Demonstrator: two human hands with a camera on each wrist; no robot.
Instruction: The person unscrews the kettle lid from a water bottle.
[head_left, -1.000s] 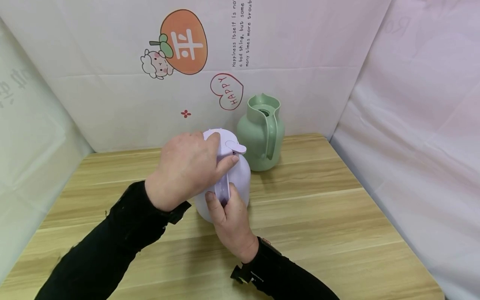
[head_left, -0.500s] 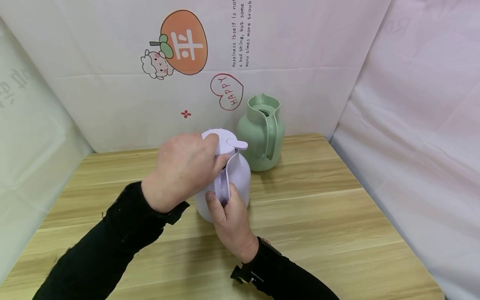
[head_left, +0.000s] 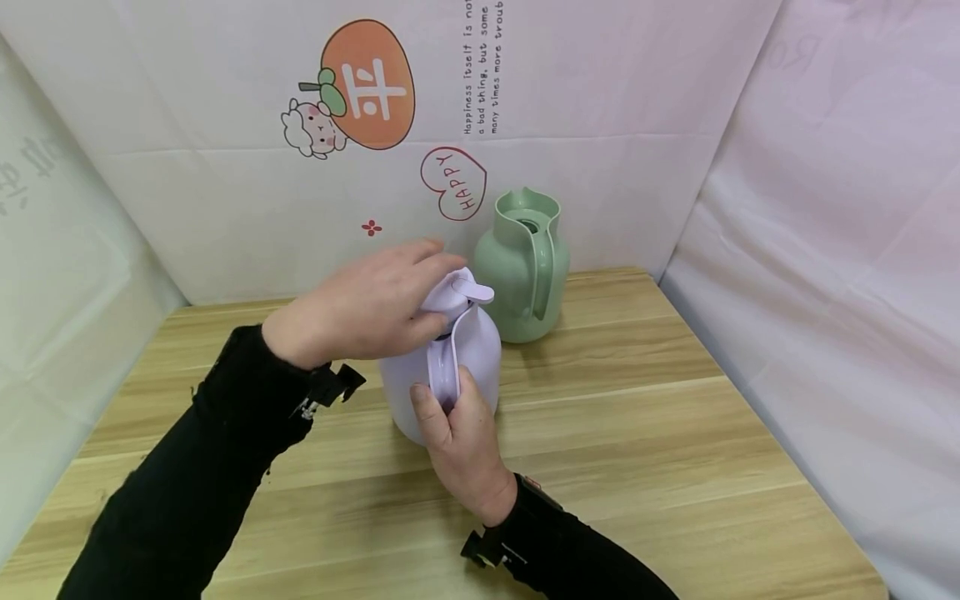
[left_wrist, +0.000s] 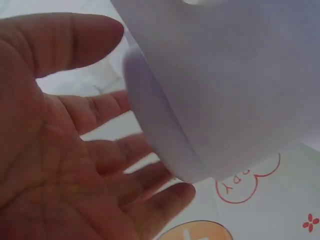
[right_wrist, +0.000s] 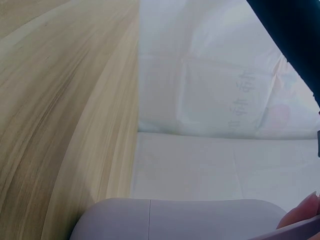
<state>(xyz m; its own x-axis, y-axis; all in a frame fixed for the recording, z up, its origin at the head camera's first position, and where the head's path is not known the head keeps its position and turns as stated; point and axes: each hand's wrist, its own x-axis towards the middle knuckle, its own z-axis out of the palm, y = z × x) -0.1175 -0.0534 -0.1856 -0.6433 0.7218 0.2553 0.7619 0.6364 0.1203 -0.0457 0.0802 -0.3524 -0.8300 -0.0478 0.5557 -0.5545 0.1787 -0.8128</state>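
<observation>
A lilac jug (head_left: 480, 358) stands on the wooden table (head_left: 637, 433). My right hand (head_left: 446, 408) grips its handle (head_left: 444, 371) from the near side. My left hand (head_left: 438, 287) lies over the jug's lid (head_left: 459, 293) with straight, spread fingers that touch the lid without curling round it. In the left wrist view the open palm (left_wrist: 100, 150) faces the lid's pale side (left_wrist: 225, 90). The right wrist view shows only the jug's rounded body (right_wrist: 180, 220), one fingertip (right_wrist: 300, 217) and the table (right_wrist: 60, 100).
A green jug (head_left: 525, 267) with no lid stands just behind and to the right of the lilac one, near the back wall. White sheets with cartoon prints close off the back (head_left: 375, 92) and both sides.
My left hand has let go of the lid: its fingers have straightened and its wrist has swung up and to the left. The right hand and jug have stayed put.
</observation>
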